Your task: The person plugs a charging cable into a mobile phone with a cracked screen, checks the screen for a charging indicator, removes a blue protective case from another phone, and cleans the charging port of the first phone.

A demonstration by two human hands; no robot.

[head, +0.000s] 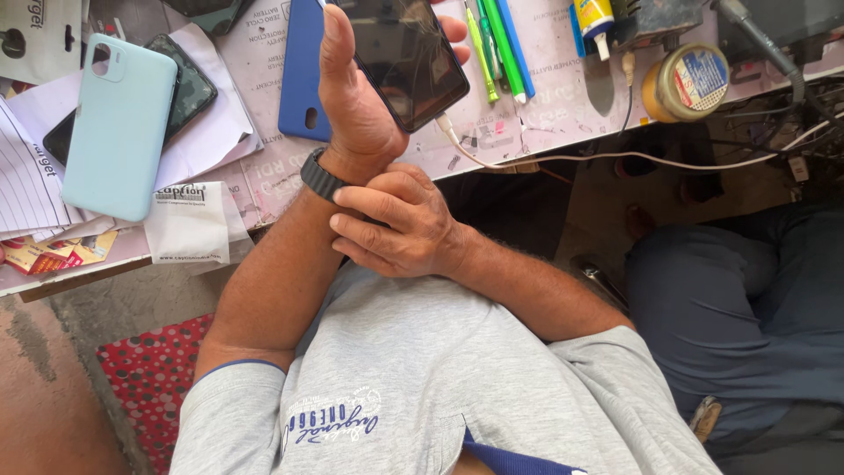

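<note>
A pale worktable [563, 97] covered with a printed sheet is carrying a mint-green phone case [119, 127] lying over a dark phone [189, 84], a blue phone case [303, 75], green and blue pens [497, 44], a round yellow tin [686, 84], and loose papers [189, 224].

A single camera, worn on the person's head, looks steeply down along the chest and out over a workbench [545, 105]. The wearer's own grey shirt [422, 387] fills the frame from the centre toward 6 o'clock, very near the lens, so the view faces forward and downward at once. The bench edge runs across the upper part, from 9 o'clock rising toward 2 o'clock, a little farther off. The floor [53, 387] shows at 8 o'clock, well below. With only this one view, no part of the scene is shared with another.
</note>
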